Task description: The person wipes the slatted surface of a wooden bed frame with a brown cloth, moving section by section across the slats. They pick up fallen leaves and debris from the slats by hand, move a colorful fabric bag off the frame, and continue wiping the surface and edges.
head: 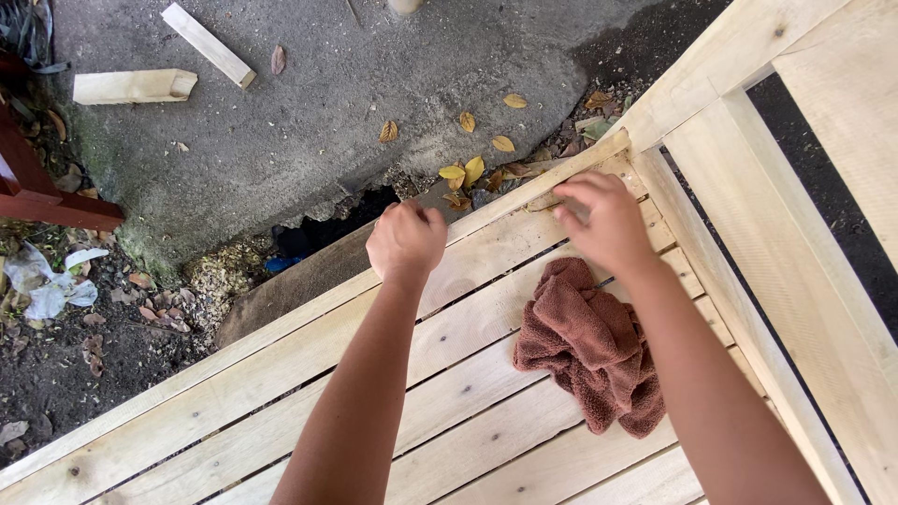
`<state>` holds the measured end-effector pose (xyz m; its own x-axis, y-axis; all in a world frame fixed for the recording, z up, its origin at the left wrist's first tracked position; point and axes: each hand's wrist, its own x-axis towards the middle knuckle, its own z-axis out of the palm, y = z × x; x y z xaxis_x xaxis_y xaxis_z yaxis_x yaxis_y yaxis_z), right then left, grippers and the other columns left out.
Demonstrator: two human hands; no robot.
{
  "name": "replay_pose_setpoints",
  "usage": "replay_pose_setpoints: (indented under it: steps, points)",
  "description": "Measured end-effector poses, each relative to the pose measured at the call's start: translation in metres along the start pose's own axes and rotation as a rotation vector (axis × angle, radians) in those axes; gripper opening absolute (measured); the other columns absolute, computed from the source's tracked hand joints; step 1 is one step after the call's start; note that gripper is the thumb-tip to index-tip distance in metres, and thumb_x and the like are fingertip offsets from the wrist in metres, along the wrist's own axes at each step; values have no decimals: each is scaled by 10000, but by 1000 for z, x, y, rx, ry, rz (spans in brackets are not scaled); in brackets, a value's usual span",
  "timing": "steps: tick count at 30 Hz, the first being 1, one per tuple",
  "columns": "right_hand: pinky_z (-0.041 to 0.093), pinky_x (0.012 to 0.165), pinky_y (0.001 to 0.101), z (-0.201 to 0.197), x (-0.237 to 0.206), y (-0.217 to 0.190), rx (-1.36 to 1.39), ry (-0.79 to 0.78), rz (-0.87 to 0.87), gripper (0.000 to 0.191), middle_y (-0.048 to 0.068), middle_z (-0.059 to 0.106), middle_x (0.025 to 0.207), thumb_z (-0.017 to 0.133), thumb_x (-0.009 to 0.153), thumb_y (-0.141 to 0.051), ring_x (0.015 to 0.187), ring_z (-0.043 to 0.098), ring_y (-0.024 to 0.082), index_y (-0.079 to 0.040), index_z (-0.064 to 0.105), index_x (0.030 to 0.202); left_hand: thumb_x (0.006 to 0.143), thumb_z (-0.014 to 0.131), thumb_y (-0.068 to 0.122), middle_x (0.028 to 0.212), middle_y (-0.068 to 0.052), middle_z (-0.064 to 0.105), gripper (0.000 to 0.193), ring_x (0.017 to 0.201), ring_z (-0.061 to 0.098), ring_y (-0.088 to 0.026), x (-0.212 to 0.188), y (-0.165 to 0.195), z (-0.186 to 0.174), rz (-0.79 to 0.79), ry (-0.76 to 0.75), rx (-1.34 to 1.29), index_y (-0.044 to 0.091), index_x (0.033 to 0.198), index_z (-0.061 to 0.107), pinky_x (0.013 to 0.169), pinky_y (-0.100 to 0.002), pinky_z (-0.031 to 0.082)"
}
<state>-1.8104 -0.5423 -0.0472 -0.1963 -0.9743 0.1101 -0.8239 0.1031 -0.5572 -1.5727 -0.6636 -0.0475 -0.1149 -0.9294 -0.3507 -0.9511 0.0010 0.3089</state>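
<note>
Pale slatted wooden frame point(486, 327), unfinished planks w/ gaps between, fills the lower half of the view & runs diagonally from lower left up to a corner at upper right, where it meets a taller upright board section point(795, 262) of the same pale wood. Person's right hand point(606, 220) rests on the slats just beside that corner, palm down; fingers point(572, 192) lie close together, bent, tips pressed on the plank near the frame's outer edge rail. Whether sth small sits under the tips, can't tell. Left hand point(406, 238) is over the edge rail further left, curled into a loose fist, knuckles up; fingers folded in, nothing visible inside the grip, can't tell if it holds anything. So the wood lies directly beneath both hands: touching the right fingertips, under or at the left fist.

Crumpled reddish-brown terry cloth point(591, 346) lies on the slats between the two forearms, just below the right hand, touching the right wrist area.

Beyond the frame: grey concrete slab point(309, 122) w/ scattered yellow dry leaves point(468, 170), two short pale wood offcuts point(136, 86) at upper left, dark soil & litter at left, a dark-red painted wooden piece point(37, 192) at the left edge.
</note>
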Motion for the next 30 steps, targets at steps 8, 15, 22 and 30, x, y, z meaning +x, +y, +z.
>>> replay_pose_setpoints:
  steps: [8,15,22,30]
  points:
    - [572,929,387,50,-22,4,-150,160,-181,129,67,694,1035,727,908,-51,1038,638,268,-67,750,1034,891,503,331,1032,-147,736,348,920,730,-348,-1,-2,1,-17,-18,-2,118,951,772,783,-489,584]
    - [563,736,293,14,24,-23,393,398,172,129,68,716,1022,655,996,50,859,670,177,-61,719,1016,893,507,346,1039,-149,738,355,932,725,-351,-1,-1,0,-28,-15,3,123,960,775,799,-489,579]
    - [602,824,264,-8,25,-25,346,284,69,143,84,714,1175,601,1044,-25,1076,688,137,-95,708,1107,911,482,340,1024,-140,737,364,904,739,-325,0,-2,-1,-58,-76,7,120,948,770,784,-482,588]
    - [565,544,307,47,-15,-25,-396,173,96,612,85,729,927,841,692,-622,779,689,208,-65,753,928,897,504,347,998,-145,750,358,911,735,-337,1,-4,0,-28,-26,-4,123,945,779,795,-476,585]
